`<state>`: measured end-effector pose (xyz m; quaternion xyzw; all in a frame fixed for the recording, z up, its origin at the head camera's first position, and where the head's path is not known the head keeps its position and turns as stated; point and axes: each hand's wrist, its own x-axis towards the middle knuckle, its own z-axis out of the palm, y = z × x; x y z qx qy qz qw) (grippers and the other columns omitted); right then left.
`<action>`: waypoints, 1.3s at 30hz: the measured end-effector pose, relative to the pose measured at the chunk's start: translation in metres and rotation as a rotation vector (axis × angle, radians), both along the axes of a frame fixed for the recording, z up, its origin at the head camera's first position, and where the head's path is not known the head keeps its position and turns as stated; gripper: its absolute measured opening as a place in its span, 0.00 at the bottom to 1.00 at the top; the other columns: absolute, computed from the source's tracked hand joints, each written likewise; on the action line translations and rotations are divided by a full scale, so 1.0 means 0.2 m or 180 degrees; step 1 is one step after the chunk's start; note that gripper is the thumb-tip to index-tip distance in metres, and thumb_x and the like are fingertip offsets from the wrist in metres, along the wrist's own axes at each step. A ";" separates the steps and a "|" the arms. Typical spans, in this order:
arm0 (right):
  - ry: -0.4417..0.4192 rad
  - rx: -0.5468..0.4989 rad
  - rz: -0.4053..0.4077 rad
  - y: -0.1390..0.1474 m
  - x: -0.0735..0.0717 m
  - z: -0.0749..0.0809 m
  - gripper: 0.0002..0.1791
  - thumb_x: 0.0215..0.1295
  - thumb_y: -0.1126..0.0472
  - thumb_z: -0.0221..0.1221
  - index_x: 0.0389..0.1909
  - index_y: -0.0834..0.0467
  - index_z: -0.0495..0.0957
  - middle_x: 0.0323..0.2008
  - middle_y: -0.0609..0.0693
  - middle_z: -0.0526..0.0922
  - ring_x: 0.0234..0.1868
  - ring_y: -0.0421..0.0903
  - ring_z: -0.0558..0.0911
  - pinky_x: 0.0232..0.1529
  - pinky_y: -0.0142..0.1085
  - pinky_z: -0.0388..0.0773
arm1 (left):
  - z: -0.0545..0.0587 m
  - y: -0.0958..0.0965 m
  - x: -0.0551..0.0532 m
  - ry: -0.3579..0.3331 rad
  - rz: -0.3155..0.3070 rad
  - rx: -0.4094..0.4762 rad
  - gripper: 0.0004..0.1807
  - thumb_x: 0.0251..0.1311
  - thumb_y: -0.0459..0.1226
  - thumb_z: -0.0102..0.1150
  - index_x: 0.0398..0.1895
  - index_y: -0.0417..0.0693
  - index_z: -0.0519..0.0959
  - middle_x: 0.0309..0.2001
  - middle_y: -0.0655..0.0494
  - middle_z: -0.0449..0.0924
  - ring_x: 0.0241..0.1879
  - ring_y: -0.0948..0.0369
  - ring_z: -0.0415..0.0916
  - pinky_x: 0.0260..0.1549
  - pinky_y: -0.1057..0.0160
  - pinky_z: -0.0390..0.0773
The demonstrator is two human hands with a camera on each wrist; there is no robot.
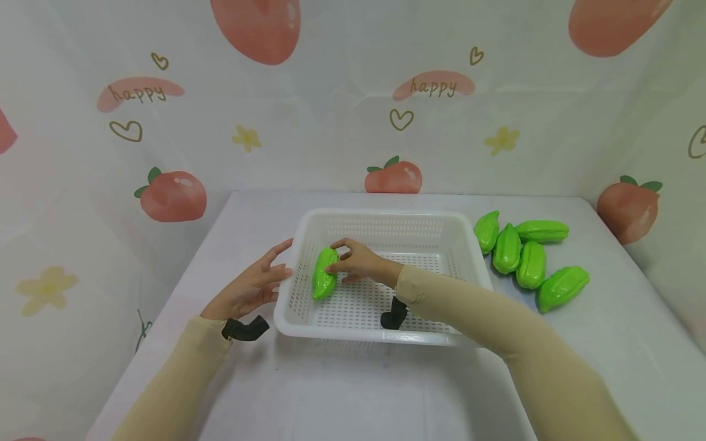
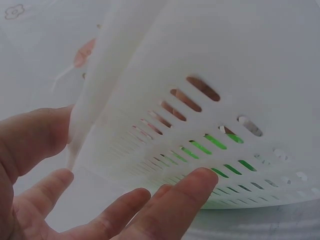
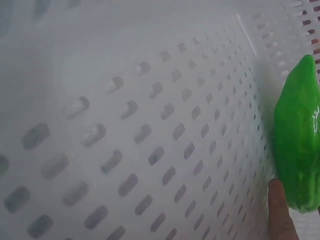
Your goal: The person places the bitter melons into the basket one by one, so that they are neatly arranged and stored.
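A glossy green ridged star fruit (image 1: 324, 274) lies upright-lengthwise near the left wall inside a white perforated basket (image 1: 353, 335). My right hand (image 1: 361, 262) reaches in from the right, thumb and forefinger curled at the fruit's right side and upper end. In the right wrist view a fingertip (image 3: 276, 192) shows against the lower part of the star fruit (image 3: 299, 140). Outside the basket, my left hand (image 1: 248, 288) has spread fingers at the left rim. Seen from the left wrist, its thumb and fingers touch the rim and outer wall (image 2: 150, 115), with green showing through the slots.
Several more green star fruits (image 1: 532, 264) lie in a loose group on the white table (image 1: 353, 392), right of the basket. A cloth backdrop (image 1: 331, 110) printed with peaches, hearts and flowers stands behind. Each wrist carries a black strap piece (image 1: 245, 329).
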<state>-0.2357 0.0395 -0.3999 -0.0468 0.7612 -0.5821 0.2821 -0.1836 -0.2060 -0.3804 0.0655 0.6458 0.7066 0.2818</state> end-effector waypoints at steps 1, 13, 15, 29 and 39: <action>0.0000 -0.0001 -0.0001 0.00 0.00 0.00 0.35 0.52 0.63 0.67 0.61 0.52 0.63 0.55 0.61 0.68 0.48 0.52 0.78 0.38 0.41 0.81 | 0.00 0.00 0.00 -0.0001 0.0001 -0.0001 0.39 0.63 0.34 0.54 0.71 0.70 0.47 0.58 0.45 0.67 0.49 0.52 0.77 0.42 0.50 0.77; -0.0027 -0.0027 0.0008 0.00 -0.01 0.00 0.36 0.52 0.63 0.67 0.62 0.52 0.64 0.53 0.62 0.69 0.48 0.53 0.77 0.39 0.42 0.81 | 0.00 0.00 0.00 0.0046 -0.0010 0.0007 0.38 0.64 0.34 0.52 0.71 0.70 0.47 0.61 0.43 0.63 0.50 0.50 0.76 0.43 0.48 0.77; -0.0012 -0.0014 0.0020 0.01 -0.01 0.01 0.36 0.51 0.63 0.68 0.62 0.52 0.63 0.54 0.62 0.69 0.48 0.53 0.77 0.38 0.41 0.81 | 0.00 0.00 0.00 0.0060 -0.0018 0.0022 0.38 0.64 0.34 0.52 0.71 0.70 0.47 0.62 0.43 0.62 0.50 0.50 0.75 0.43 0.47 0.76; 0.0416 0.0139 0.0424 0.25 0.00 0.27 0.34 0.57 0.61 0.64 0.64 0.56 0.62 0.57 0.63 0.67 0.54 0.58 0.74 0.47 0.46 0.77 | 0.01 0.00 0.00 0.0042 -0.0023 0.0044 0.38 0.64 0.33 0.52 0.71 0.70 0.48 0.59 0.45 0.65 0.50 0.51 0.76 0.43 0.49 0.77; 0.0714 -0.0002 0.0778 0.42 0.10 0.46 0.23 0.60 0.61 0.60 0.56 0.57 0.68 0.52 0.58 0.74 0.48 0.50 0.79 0.46 0.44 0.78 | 0.00 0.00 0.00 0.0075 -0.0045 0.0058 0.38 0.65 0.32 0.50 0.71 0.70 0.47 0.60 0.42 0.64 0.51 0.50 0.75 0.43 0.47 0.76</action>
